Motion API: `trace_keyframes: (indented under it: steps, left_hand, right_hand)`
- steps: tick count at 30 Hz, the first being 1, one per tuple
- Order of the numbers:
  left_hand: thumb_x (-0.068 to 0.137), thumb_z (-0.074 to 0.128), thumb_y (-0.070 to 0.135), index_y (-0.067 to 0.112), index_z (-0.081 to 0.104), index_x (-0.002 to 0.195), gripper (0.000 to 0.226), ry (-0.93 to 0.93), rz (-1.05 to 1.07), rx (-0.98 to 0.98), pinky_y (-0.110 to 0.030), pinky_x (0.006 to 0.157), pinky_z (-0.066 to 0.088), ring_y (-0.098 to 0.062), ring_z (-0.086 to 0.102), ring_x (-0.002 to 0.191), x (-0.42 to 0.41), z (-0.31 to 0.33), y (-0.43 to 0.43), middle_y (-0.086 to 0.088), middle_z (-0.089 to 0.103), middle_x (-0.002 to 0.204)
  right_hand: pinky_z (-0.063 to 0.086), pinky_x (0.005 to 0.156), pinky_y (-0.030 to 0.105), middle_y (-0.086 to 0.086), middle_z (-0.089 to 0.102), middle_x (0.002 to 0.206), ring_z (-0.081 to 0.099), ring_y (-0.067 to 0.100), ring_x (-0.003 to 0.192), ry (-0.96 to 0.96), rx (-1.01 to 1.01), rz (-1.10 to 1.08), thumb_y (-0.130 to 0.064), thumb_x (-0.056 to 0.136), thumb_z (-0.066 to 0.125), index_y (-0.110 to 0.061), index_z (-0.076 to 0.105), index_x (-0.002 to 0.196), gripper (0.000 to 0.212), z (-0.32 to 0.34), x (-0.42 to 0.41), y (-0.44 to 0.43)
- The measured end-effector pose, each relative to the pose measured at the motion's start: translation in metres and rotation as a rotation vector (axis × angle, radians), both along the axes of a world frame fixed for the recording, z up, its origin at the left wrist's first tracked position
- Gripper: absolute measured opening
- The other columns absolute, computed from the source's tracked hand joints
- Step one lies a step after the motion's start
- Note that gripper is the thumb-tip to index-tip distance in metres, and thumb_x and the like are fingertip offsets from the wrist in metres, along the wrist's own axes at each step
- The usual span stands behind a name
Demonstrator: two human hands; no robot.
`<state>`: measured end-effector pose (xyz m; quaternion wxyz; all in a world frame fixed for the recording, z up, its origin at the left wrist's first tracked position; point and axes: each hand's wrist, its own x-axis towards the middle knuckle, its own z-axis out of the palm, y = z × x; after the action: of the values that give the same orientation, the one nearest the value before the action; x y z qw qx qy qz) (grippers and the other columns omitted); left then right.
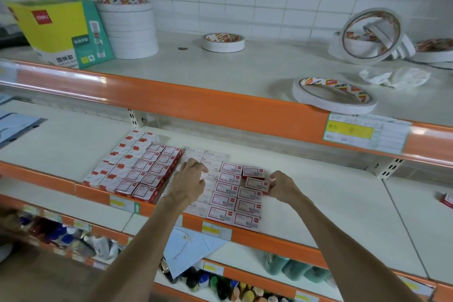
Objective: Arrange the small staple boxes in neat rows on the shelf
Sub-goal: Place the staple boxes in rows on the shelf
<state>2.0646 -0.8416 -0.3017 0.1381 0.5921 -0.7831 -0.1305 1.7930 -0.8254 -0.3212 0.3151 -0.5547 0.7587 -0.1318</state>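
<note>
Several small red-and-white staple boxes point(228, 200) lie flat in rows on the middle shelf point(318, 193). A taller stacked block of the same boxes point(144, 171) stands to their left. My left hand point(191, 179) rests with spread fingers on the white boxes point(208, 154) between the two groups. My right hand point(279, 185) pinches one staple box point(256, 183) that sits slightly askew at the right edge of the rows. One stray box point(447, 200) lies far right on the shelf.
The upper shelf carries tape rolls point(334, 94), a tape stack point(130, 29), a yellow-green carton point(61, 32) and crumpled plastic point(394, 77). Orange shelf lips point(196, 98) run across. Bottles point(220, 284) fill the lowest shelf; blue paper point(186, 247) hangs below.
</note>
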Motion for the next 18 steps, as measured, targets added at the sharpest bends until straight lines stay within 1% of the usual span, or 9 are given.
trace_keyframes:
  steps: [2,4,6,8,10,12,14,16,18]
  left_hand:
    - [0.094,0.057,0.015,0.02,0.056,0.127,0.033,-0.004,0.003,0.0,-0.038,0.107,0.04,-0.017,0.04,0.131,0.003,-0.002,-0.001,0.0,0.044,0.136]
    - [0.093,0.057,0.014,0.02,0.056,0.126,0.033,0.0,0.007,-0.003,-0.037,0.107,0.04,-0.018,0.04,0.132,0.007,-0.003,-0.004,-0.001,0.044,0.136]
    - [0.093,0.057,0.013,0.019,0.056,0.126,0.033,0.004,0.012,-0.011,-0.035,0.106,0.041,-0.018,0.041,0.131,0.01,-0.005,-0.006,-0.001,0.045,0.136]
    - [0.093,0.058,0.013,0.019,0.056,0.126,0.034,0.001,0.017,-0.018,-0.033,0.104,0.042,-0.018,0.043,0.13,0.013,-0.006,-0.007,-0.001,0.045,0.136]
    - [0.092,0.059,0.013,0.019,0.057,0.126,0.034,0.001,0.019,-0.017,-0.032,0.104,0.043,-0.017,0.043,0.13,0.015,-0.007,-0.008,-0.001,0.045,0.136]
    - [0.092,0.058,0.013,0.019,0.057,0.126,0.034,0.005,0.02,-0.016,-0.032,0.104,0.044,-0.017,0.043,0.13,0.016,-0.007,-0.009,-0.001,0.045,0.136]
    - [0.093,0.057,0.013,0.019,0.056,0.126,0.034,0.004,0.022,-0.018,-0.03,0.102,0.044,-0.018,0.043,0.131,0.017,-0.007,-0.01,-0.001,0.044,0.136]
    - [0.093,0.057,0.013,0.019,0.056,0.126,0.034,0.004,0.028,-0.015,-0.032,0.103,0.044,-0.017,0.042,0.131,0.019,-0.006,-0.011,-0.001,0.044,0.136]
    - [0.093,0.057,0.013,0.02,0.056,0.125,0.033,0.002,0.04,-0.005,-0.036,0.105,0.044,-0.018,0.042,0.131,0.021,-0.005,-0.011,-0.001,0.045,0.136]
  right_hand:
    - [0.05,0.087,0.035,0.016,0.055,0.131,0.056,0.029,0.116,-0.021,-0.031,-0.077,-0.008,0.094,0.052,-0.002,0.041,0.139,0.047,0.001,0.001,-0.005]
    - [0.049,0.095,0.038,0.015,0.051,0.136,0.053,0.03,0.12,-0.054,-0.058,-0.121,-0.014,0.097,0.049,-0.002,0.04,0.141,0.047,0.002,0.004,-0.012]
    - [0.047,0.087,0.036,0.014,0.055,0.127,0.054,0.028,0.111,-0.081,-0.05,-0.145,-0.02,0.098,0.047,-0.001,0.045,0.135,0.042,0.001,0.008,-0.018]
    - [0.045,0.077,0.033,0.013,0.057,0.117,0.053,0.025,0.098,-0.094,-0.025,-0.161,-0.015,0.095,0.049,0.001,0.048,0.125,0.035,-0.002,0.013,-0.022]
    - [0.046,0.076,0.033,0.016,0.058,0.119,0.053,0.025,0.098,-0.083,-0.009,-0.15,-0.007,0.092,0.049,0.001,0.046,0.125,0.034,-0.005,0.016,-0.025]
    - [0.049,0.079,0.035,0.016,0.057,0.123,0.056,0.028,0.104,-0.055,-0.026,-0.143,-0.004,0.092,0.048,0.0,0.043,0.129,0.038,-0.008,0.016,-0.026]
    - [0.049,0.085,0.035,0.016,0.05,0.134,0.056,0.031,0.114,-0.013,-0.069,-0.139,-0.001,0.092,0.047,-0.003,0.04,0.137,0.045,-0.008,0.015,-0.027]
    - [0.047,0.091,0.033,0.014,0.04,0.144,0.051,0.032,0.124,0.051,-0.096,-0.06,0.004,0.091,0.047,-0.008,0.037,0.145,0.056,-0.007,0.015,-0.029]
    - [0.044,0.094,0.03,0.011,0.038,0.147,0.046,0.031,0.13,0.084,-0.074,0.046,0.007,0.09,0.047,-0.011,0.04,0.146,0.059,-0.007,0.015,-0.031]
